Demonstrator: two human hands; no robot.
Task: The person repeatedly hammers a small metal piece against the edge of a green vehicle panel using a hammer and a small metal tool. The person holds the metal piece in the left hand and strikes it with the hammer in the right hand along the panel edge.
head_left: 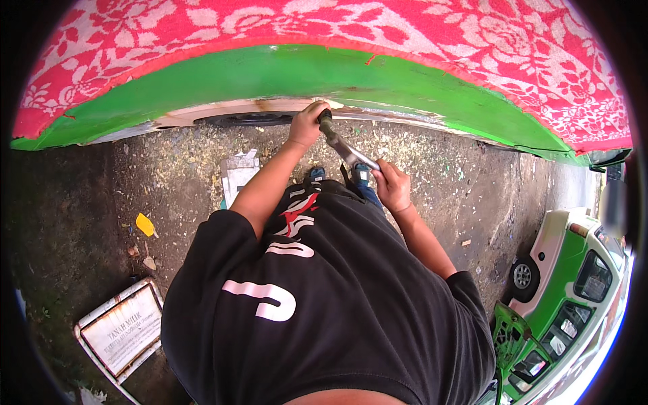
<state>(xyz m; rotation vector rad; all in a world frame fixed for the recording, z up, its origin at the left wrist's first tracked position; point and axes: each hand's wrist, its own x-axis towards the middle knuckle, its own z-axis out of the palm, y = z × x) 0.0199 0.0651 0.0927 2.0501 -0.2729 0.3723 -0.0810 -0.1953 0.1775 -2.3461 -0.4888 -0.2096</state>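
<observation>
My left hand (309,125) is closed at the dark end of a long tool (343,146), right beside the lower edge of a green vehicle panel (223,75). The tool has a dark, grip-like end and a silvery metal part that narrows to a rod; its exact kind I cannot make out. My right hand (393,185) is closed on the rod's other end, nearer my body. Along its bottom strip the panel (253,106) shows whitish and brown bare patches. Whether the tool touches it is hidden by my left hand.
A red and white floral cloth (405,27) covers the vehicle's top. Pale flakes litter the ground (189,169) around my feet. Crumpled sheets (237,174), a yellow scraper-like piece (144,225) and a framed sign (125,331) lie left. A green and white van (574,270) stands right.
</observation>
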